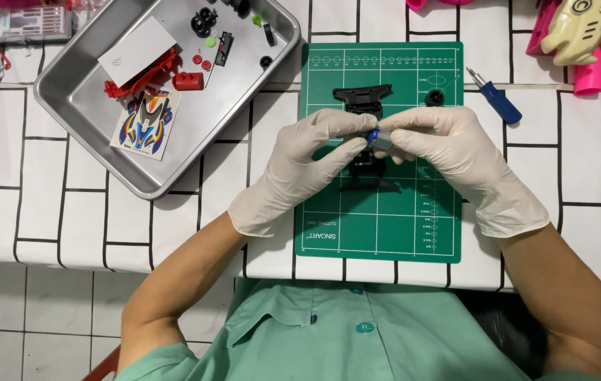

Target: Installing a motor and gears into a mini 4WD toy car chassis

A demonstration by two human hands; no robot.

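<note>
Both hands were gloved in white and were held together over the green cutting mat point(385, 233). A small grey part with a blue end point(378, 140) was pinched between the fingertips of the two hands, just above the black chassis point(365, 99) that lay on the mat.

The left hand point(300, 166) was closed on the blue end of the part, with thumb and forefinger pressed against it. The right hand point(456, 152) was closed on the grey end, with the fingers curled around it from the other side. The lower section of the chassis was largely hidden beneath the hands; only its upper bar and a dark portion below the fingers could be seen.

A small black wheel point(434, 97) lay on the mat near its upper right corner. A blue-handled screwdriver point(496, 99) was placed just off the mat's right edge, on the white cloth with black grid lines point(46, 197) that covered the table.

A metal tray point(68, 99) was positioned at the upper left, well apart from the hands. It held a sticker sheet point(147, 121), a white card point(137, 51), red plastic parts point(186, 79) and several small black parts point(205, 21). A cream-coloured toy point(586, 25) and pink objects point(588, 76) were located at the upper right corner.
</note>
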